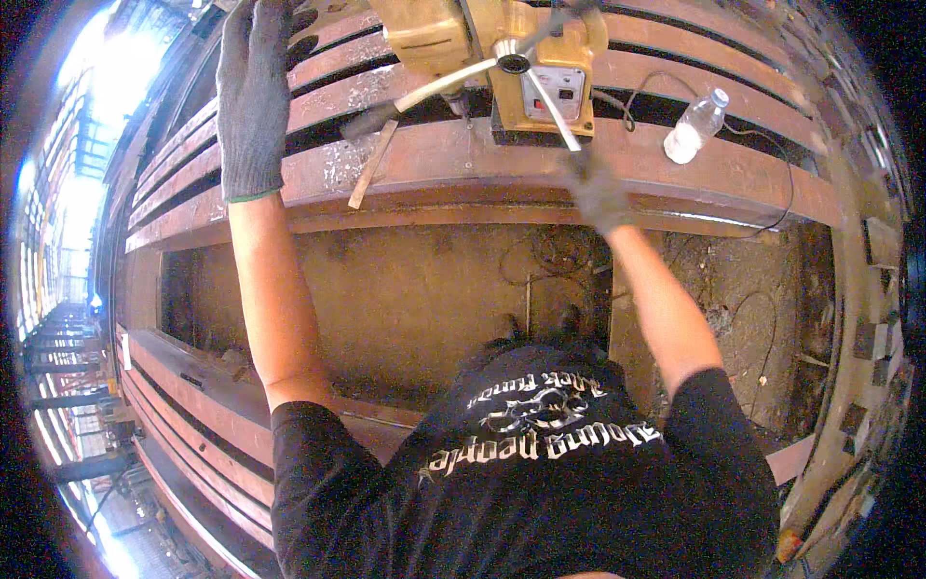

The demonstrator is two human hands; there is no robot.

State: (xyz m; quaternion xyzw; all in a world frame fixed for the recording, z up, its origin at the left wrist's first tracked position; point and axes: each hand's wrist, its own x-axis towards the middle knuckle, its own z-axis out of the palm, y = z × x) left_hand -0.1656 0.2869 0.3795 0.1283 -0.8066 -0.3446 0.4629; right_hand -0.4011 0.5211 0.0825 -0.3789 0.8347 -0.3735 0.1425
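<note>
A yellow magnetic drill (540,116) stands on the reddish steel beams, with a three-spoked feed handle (555,111) on its side facing me. My right hand (596,188), gloved in grey and blurred by motion, is closed round the end of the lowest spoke. Beneath the drill head, a bit (468,121) points down at the beam. Off to the left, my left hand (253,116) reaches far forward in a grey knitted glove. Its fingers lie stretched out over the beams, beside a dark piece with holes (304,29); their tips run to the picture's upper edge.
A clear plastic bottle (694,127) with white contents stands right of the drill. A cable (786,183) runs over the beams nearby. A thin flat strip (372,166) lies left of the drill. Cables (555,256) coil on the brown floor; more beams (203,444) lie at lower left.
</note>
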